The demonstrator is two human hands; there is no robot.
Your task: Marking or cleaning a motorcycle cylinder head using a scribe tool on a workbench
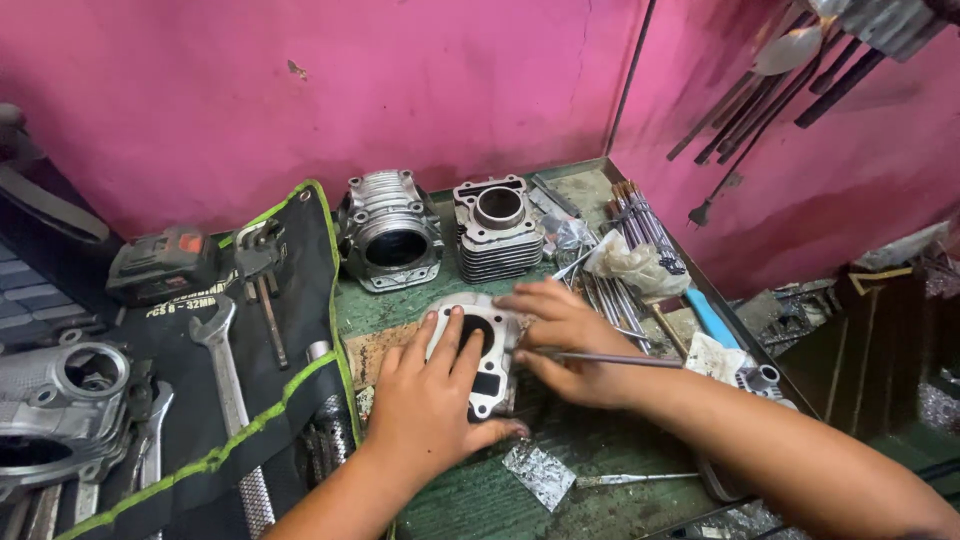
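Observation:
A silver engine cylinder block (487, 352) with a dark bore lies flat on the green workbench (480, 500). My left hand (432, 395) presses down on its near side, fingers spread over the top. My right hand (567, 340) rests against its right edge and grips a thin metal rod (620, 358) that points right. Two more finned cylinder blocks stand behind: one lying on its side (390, 232), one upright (497, 228).
A black tool roll with green trim (262, 350) holds wrenches (222, 350) at the left, by an engine casing (60, 400). Long rods (640, 225), a plastic bag (632, 263) and a blue-handled tool (712, 318) lie right. Foil scrap (540, 472) sits near the front. Pink walls enclose the bench.

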